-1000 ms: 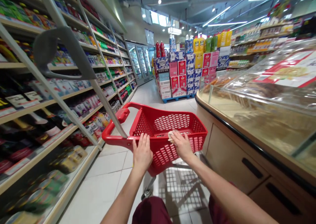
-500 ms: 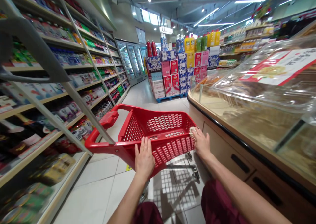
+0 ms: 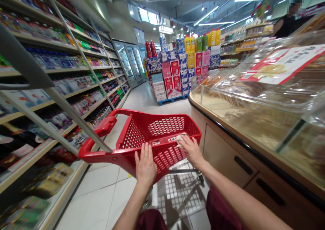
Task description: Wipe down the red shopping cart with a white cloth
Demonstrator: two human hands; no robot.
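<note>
In front of me stands a red plastic shopping cart (image 3: pixel 166 121) with perforated basket walls and a grey metal handle frame (image 3: pixel 76 113) rising at the left. My left hand (image 3: pixel 146 165) lies on the near rim and side of the basket, its fingers stretched out and holding nothing. Further right along the same rim, my right hand (image 3: pixel 192 151) presses a crumpled whitish cloth (image 3: pixel 181 140) against the edge. Part of the cloth is hidden under the fingers. Inside the basket I see no goods.
Shelves of bottles and cans (image 3: pixel 86 77) line the left. On the right is a wooden counter (image 3: pixel 228 148) bearing clear plastic food boxes (image 3: pixel 276 67). Stacked drink cartons (image 3: pixel 175 77) stand on a blue pallet (image 3: pixel 172 100) ahead. A person (image 3: pixel 286 22) is behind the counter.
My right hand has slid the cloth leftward along the near rim, away from the basket's right corner. The left hand stays on the rim. A person has come into view at the upper right.
</note>
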